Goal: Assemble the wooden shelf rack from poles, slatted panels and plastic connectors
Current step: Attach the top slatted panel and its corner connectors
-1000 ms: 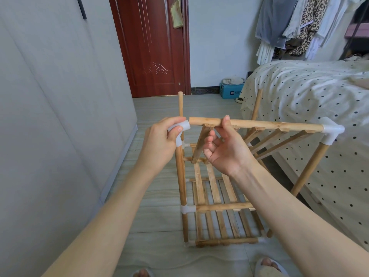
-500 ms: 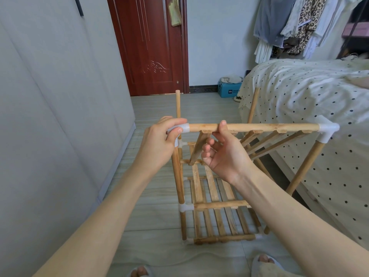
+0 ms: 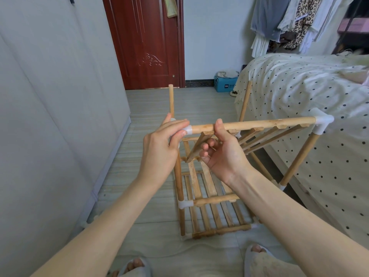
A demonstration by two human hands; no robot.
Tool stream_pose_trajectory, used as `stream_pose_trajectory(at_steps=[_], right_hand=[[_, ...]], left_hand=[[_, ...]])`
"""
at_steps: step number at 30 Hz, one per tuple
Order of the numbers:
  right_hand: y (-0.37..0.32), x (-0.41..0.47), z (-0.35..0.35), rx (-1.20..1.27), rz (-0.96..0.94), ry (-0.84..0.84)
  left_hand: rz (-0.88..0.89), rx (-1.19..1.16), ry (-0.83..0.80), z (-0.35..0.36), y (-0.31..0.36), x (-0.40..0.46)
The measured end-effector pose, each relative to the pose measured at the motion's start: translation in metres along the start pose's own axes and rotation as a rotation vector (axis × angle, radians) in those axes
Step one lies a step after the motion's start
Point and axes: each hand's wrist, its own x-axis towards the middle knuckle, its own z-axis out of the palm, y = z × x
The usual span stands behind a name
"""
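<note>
Rack: the wooden rack (image 3: pixel 201 198) stands on the floor (image 3: pixel 151 176) between a grey wall and the bed (image 3: pixel 311 100), right in front of the person, partly built.
Top panel: a slatted panel (image 3: pixel 259 134) sits tilted at the top; its front rail runs from a white corner connector (image 3: pixel 322 123) on the right to a connector (image 3: pixel 186 129) under the left hand.
Left hand: the left hand (image 3: pixel 161 148) curls round that left connector, thumb and fingers pinching it where it meets the near-left pole (image 3: pixel 178 176).
Right hand: the right hand (image 3: pixel 221 150) grips the front rail, thumb on top, fingers curled underneath.
Handling: probably light, stiff wood; plastic joints look like tight push-fits, so hold close to each joint, not mid-rail, or the frame may rack.
Hidden: the left connector's socket is covered by fingers, so whether the rail is fully seated cannot be told; the panel's far corners are hard to make out.
Loose ends: two rear poles (image 3: pixel 171 100) rise bare, without connectors.
</note>
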Motion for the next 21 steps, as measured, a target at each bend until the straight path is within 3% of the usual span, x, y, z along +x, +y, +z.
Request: stream_pose_trajectory(at_steps=[15,21], right_hand=[[0.004,-0.009,0.002,-0.012,0.053,0.006],[-0.002,-0.015,0.0,0.031,0.069,0.097]], left_hand=[[0.078,0.075,0.046,0.006,-0.009,-0.012],[-0.264,-0.388,0.142,0.0,0.0,0.0]])
